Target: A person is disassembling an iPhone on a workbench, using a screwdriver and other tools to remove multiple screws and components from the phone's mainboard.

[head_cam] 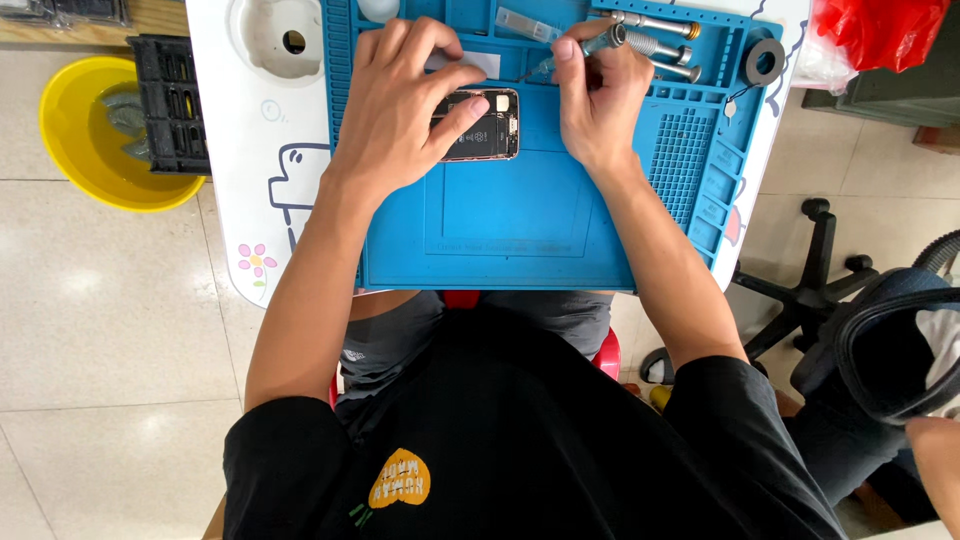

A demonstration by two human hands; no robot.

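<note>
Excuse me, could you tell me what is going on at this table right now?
A person in a black T-shirt sits at a white table, working over a blue silicone work mat. Their left hand presses down on an opened smartphone with its inner parts exposed. Their right hand grips a slim teal-handled screwdriver, its tip angled toward the phone's top edge. More metal-tipped tools lie in the mat's upper right trays. A yellow plastic basin sits on the floor.

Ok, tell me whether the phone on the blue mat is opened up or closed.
Opened up. The small rectangular phone lies on the blue silicone work mat with dark internal parts exposed inside its frame, under the left hand.
</note>
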